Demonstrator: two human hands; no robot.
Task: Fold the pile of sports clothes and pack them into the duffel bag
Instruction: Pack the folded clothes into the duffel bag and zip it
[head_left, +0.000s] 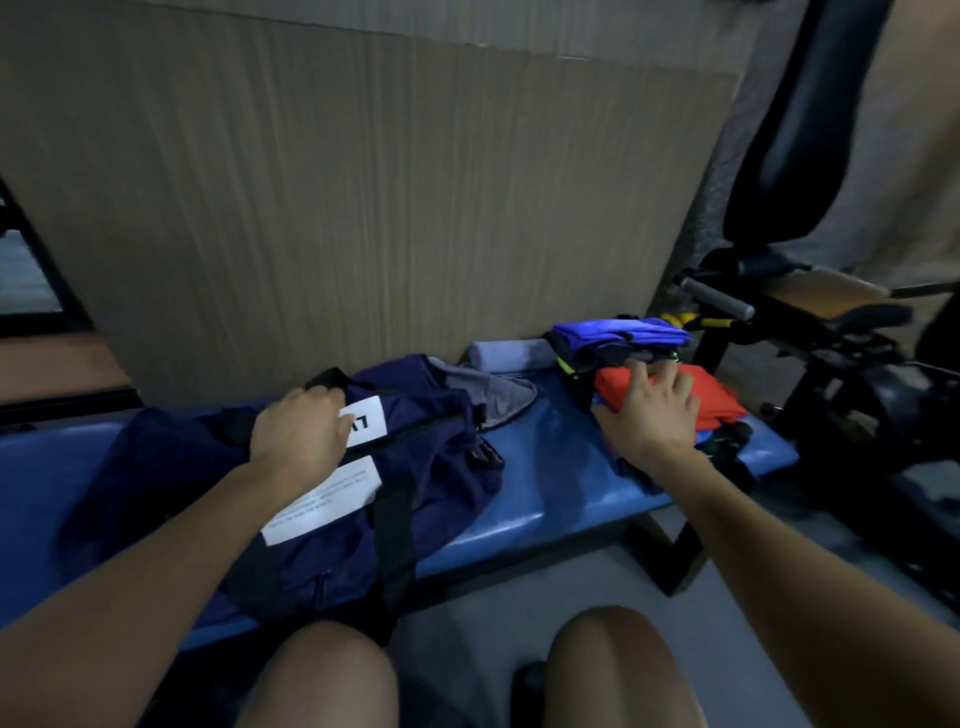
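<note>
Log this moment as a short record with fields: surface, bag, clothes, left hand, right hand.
surface: blue padded bench
bag: navy duffel bag lying on the bench, white labels on top
clothes: stack of sports clothes at the bench's right end, red garment in front, blue one on top
left hand: left hand resting on the bag, fingers curled by its black strap
right hand: right hand on the red garment, fingers spread

The bench (545, 467) has a smooth, glossy blue padded cover that looks like vinyl. The duffel bag (426, 457) is matt navy cloth with black woven straps and white paper labels (322, 499). The panel behind (363, 208) has a matt, finely ribbed wood-like grain.
</note>
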